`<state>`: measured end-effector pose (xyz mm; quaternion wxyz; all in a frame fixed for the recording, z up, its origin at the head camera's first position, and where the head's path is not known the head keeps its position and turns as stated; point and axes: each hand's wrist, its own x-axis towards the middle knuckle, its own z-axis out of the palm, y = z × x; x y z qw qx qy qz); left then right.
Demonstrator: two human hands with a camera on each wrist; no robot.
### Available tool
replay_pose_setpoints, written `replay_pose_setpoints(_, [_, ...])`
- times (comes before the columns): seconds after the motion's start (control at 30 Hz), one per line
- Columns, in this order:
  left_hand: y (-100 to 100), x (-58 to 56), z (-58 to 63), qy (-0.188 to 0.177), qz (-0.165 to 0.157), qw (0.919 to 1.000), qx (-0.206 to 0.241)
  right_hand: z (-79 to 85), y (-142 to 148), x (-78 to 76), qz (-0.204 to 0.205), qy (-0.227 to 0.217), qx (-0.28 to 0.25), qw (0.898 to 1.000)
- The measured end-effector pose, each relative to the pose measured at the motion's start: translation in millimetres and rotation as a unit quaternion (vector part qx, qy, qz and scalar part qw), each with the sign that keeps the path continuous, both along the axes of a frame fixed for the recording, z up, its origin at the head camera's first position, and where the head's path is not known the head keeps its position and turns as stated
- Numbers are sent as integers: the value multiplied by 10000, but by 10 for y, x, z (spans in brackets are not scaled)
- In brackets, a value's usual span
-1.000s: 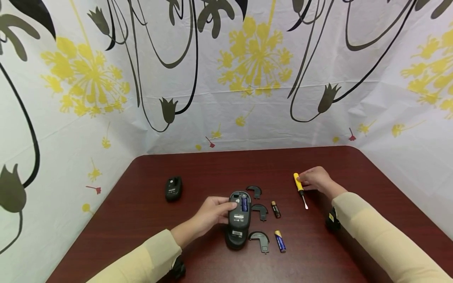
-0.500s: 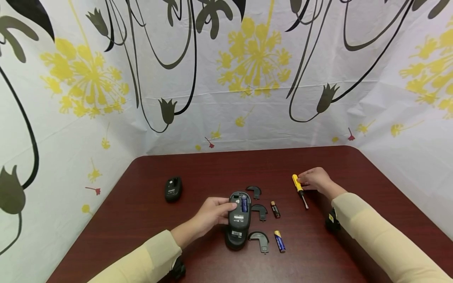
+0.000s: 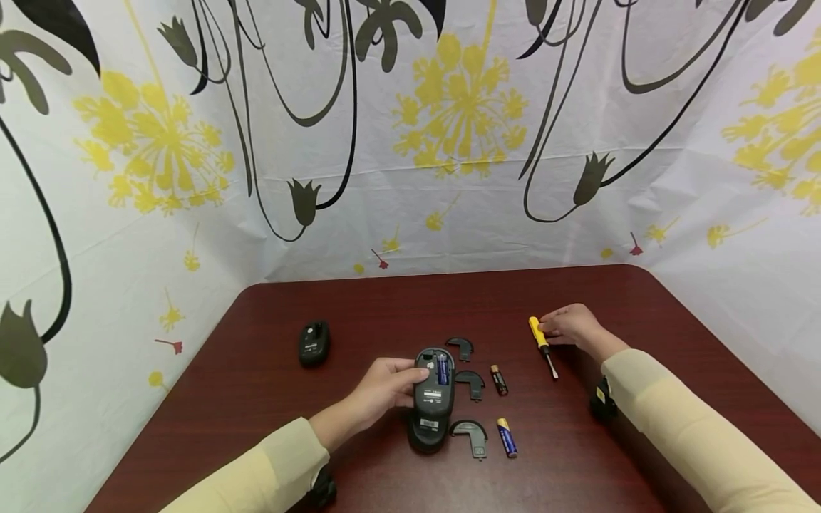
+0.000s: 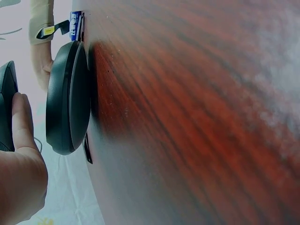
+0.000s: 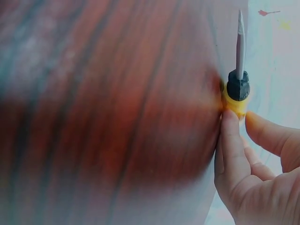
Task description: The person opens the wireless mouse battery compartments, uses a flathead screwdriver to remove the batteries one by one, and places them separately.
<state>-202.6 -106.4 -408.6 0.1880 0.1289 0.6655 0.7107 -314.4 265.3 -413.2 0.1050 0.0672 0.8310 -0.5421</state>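
My left hand (image 3: pixel 385 388) grips an upturned dark computer mouse (image 3: pixel 434 399); its battery bay is uncovered and a blue battery (image 3: pixel 443 369) shows inside. A second upturned mouse (image 3: pixel 428 433) lies close by, partly hidden by the held one in the head view. In the left wrist view the held mouse (image 4: pixel 6 105) is at the left edge, apart from the other mouse (image 4: pixel 68 98) on the table. My right hand (image 3: pixel 573 326) pinches the yellow handle of a screwdriver (image 3: pixel 544 342) between thumb and fingers. From the right wrist, the screwdriver (image 5: pixel 240 61) shows its metal shaft pointing away from the hand.
Three grey battery covers (image 3: pixel 470 383) stand in a column right of the mice. Beside them lie a black battery (image 3: pixel 499 380) and a blue-and-yellow battery (image 3: pixel 507 437). Another dark mouse (image 3: pixel 314 343) sits at the left of the brown table (image 3: pixel 372 313). Patterned cloth (image 3: pixel 398 142) hangs behind.
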Motion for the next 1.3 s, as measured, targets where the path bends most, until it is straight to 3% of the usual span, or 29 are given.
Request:
replay_pose_setpoints(0.5, [-2, 2, 16, -4, -14, 10000, -22, 129, 73, 39, -21, 24, -468, 9989])
replay_pose_setpoints(1.0, [0, -10, 11, -64, 30, 10000, -31, 289, -107, 202, 680, 279, -1026, 9920])
replay_pose_setpoints(1.3, [-1, -16, 3, -55, -8, 10000, -42, 390, -368, 322, 1368, 457, -1244, 9817])
